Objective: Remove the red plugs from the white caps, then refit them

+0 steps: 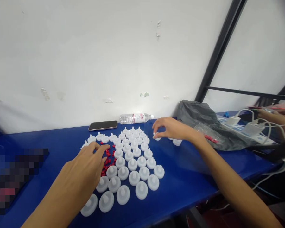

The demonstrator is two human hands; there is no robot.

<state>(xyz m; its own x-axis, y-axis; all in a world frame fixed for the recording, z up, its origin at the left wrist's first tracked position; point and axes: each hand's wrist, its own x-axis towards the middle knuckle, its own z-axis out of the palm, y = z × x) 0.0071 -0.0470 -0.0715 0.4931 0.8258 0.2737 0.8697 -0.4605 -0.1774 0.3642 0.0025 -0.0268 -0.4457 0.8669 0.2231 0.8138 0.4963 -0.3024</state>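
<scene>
My right hand (169, 128) pinches a white nozzle cap (158, 138) between thumb and fingers, at or just above the blue tabletop. Part of that cap is hidden by the fingers. Over the small red pieces (107, 161) hovers my left hand (90, 163), its thumb and forefinger apart with no object visible between them. Many white nozzle caps (134, 178) stand in rough rows with their spouts up, right of the red pieces. More white caps (91, 138) sit behind the left hand, and a few others (177, 142) lie partly behind the right wrist.
A phone (103, 125) and a clear plastic bottle (136, 118) lie along the wall. On the right are a grey plastic bag (197, 115), a clear bag with red pieces (211, 138) and a power strip (243, 128) with white cables. Another person's hand (273, 116) shows at far right.
</scene>
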